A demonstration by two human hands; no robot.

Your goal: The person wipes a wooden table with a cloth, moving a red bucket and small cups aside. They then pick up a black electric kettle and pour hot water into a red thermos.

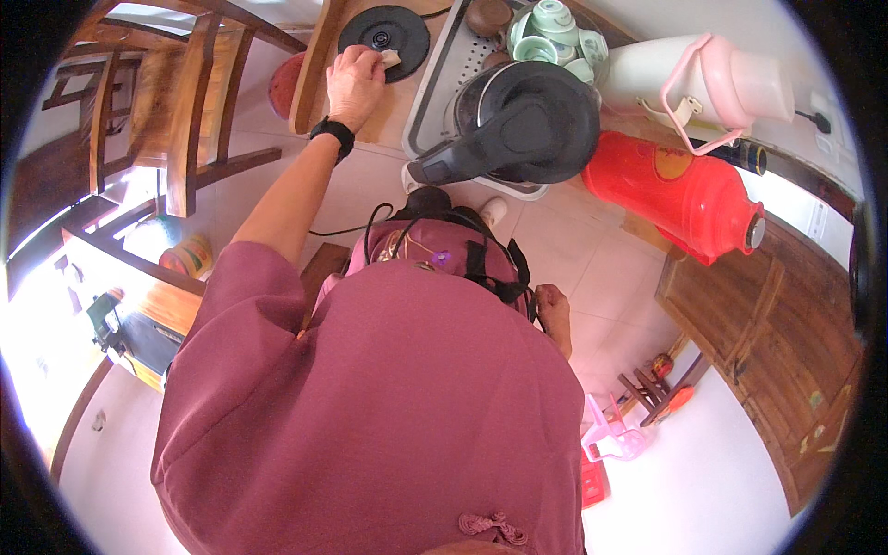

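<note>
My left hand (357,78), with a black watch on its wrist, reaches over the round black electric kettle base (409,31). Its fingertips pinch a small pale cloth or tissue (390,59) against the base. My right hand (553,309) hangs low beside my body, loosely curled near a black strap, with nothing visible in it. On a perforated metal tray (424,114) right of the base stands an electric kettle (531,125) with a black lid and handle. Behind it, pale green cups (553,17) are piled in a bowl, with a brown clay pot (489,16) alongside.
A white and pink thermos flask (701,80) and a red one (673,187) stand at the right. The wooden rim (305,90) of the tabletop is left of my hand. Wooden chairs (191,111) are at the left; a wooden piece of furniture (784,326) is at the right.
</note>
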